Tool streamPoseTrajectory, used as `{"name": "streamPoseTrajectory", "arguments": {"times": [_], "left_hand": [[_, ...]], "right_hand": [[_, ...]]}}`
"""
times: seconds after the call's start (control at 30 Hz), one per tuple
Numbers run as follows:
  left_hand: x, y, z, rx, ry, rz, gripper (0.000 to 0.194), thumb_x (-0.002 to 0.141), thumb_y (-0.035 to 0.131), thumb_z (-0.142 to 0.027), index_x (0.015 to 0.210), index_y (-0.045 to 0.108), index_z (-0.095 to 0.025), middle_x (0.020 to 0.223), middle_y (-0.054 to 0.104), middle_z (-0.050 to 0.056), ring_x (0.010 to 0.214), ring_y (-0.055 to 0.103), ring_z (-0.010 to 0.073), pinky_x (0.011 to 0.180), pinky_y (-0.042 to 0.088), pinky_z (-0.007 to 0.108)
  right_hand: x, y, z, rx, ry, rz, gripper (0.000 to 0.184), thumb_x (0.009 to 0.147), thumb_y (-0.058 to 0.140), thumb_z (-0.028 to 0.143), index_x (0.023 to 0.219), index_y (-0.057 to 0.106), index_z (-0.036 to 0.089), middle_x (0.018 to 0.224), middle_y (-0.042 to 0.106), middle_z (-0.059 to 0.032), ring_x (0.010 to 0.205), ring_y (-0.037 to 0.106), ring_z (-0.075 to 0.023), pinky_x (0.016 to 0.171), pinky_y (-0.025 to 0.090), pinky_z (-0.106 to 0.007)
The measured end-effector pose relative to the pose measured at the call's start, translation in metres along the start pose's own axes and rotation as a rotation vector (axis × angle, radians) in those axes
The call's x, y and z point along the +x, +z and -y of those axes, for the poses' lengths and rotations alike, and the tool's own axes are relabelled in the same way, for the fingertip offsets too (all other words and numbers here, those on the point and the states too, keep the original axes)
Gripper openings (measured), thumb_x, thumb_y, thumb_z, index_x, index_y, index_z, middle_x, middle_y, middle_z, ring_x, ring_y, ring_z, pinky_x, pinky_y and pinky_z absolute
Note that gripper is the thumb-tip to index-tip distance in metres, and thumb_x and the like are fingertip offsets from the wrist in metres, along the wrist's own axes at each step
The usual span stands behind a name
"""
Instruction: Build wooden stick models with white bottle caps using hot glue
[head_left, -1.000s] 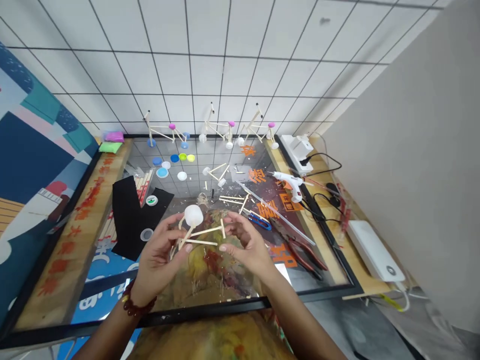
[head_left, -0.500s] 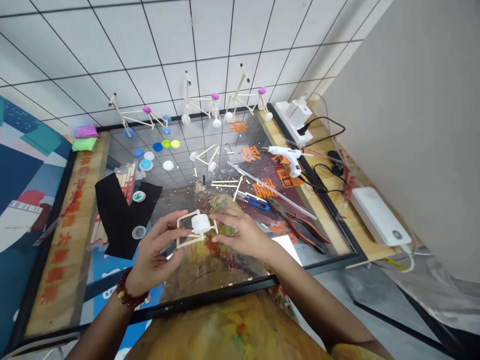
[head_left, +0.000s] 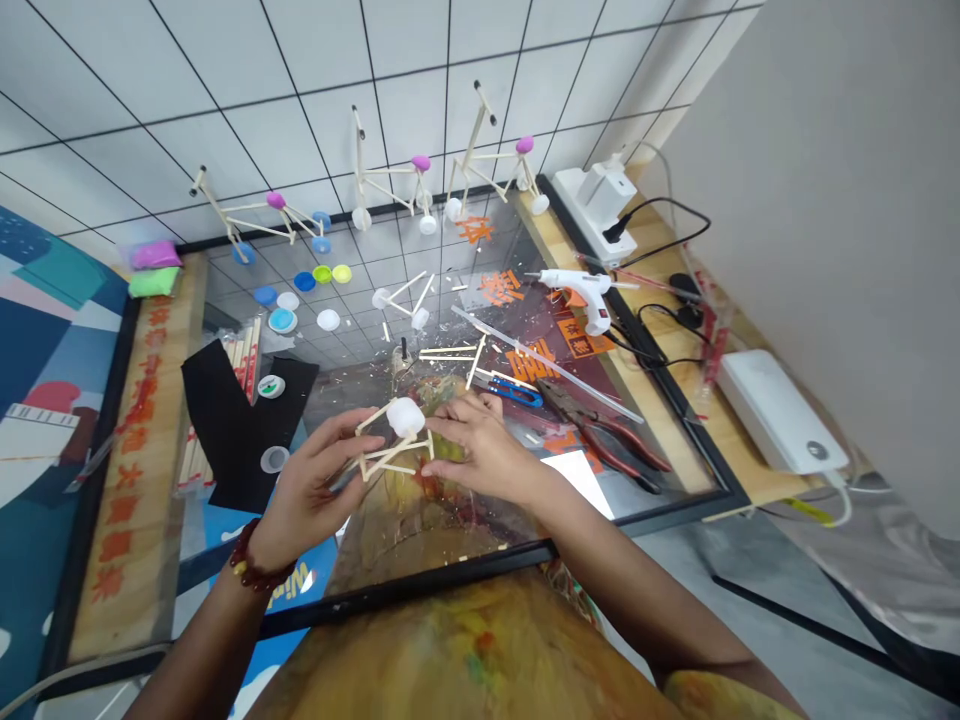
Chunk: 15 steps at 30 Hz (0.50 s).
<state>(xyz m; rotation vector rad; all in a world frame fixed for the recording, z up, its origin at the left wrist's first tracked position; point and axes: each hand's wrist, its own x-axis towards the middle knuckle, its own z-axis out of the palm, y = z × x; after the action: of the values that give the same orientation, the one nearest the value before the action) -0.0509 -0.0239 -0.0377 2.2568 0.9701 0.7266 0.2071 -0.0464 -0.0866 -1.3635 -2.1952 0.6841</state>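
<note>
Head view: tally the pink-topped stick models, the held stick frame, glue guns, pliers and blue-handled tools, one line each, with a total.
Pink-topped stick models: 3
Held stick frame with white disc: 1
Glue gun: 1
Pliers: 1
Blue-handled tool: 1
Total: 7

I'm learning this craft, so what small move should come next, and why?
Perhaps gently steady the short crosspiece with the right hand: its fingertips are close beside it, while the left hand holds the wooden stick frame by its other end.
</note>
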Motion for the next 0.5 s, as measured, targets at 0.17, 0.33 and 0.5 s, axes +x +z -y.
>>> {"name": "streamPoseTrajectory", "arguments": {"times": [0.17,0.33,0.5], "left_hand": [[0.008,-0.002,0.004,0.024,-0.046,0.087,0.031,0.089,0.062,-0.012,0.117,0.067,-0.024,0.138,0.059,0.011,0.125,0.060,0.0232,0.101,0.052,0.034],[0.004,0.003,0.007,-0.087,-0.092,0.024,0.021,0.090,0.060,-0.011,0.104,0.071,-0.022,0.135,0.060,0.012,0.107,0.067,0.0202,0.093,0.055,0.034],[-0.005,0.009,0.006,-0.298,-0.139,-0.136,0.012,0.087,0.066,-0.013,0.093,0.074,-0.020,0.128,0.064,0.012,0.099,0.068,0.0193,0.086,0.057,0.034]], "right_hand": [[-0.001,-0.002,0.000,-0.022,-0.005,-0.011,0.059,0.080,0.078,0.050,0.130,0.062,0.022,0.115,0.067,-0.0097,0.112,0.055,-0.0280,0.098,0.026,-0.044],[-0.005,-0.007,-0.002,0.003,0.034,-0.023,0.061,0.076,0.081,0.050,0.127,0.063,0.023,0.119,0.067,-0.0103,0.115,0.055,-0.0295,0.097,0.026,-0.044],[-0.009,-0.009,-0.003,0.083,0.006,-0.057,0.070,0.071,0.081,0.059,0.129,0.062,0.025,0.120,0.066,-0.0104,0.116,0.055,-0.0302,0.099,0.029,-0.045]]}}
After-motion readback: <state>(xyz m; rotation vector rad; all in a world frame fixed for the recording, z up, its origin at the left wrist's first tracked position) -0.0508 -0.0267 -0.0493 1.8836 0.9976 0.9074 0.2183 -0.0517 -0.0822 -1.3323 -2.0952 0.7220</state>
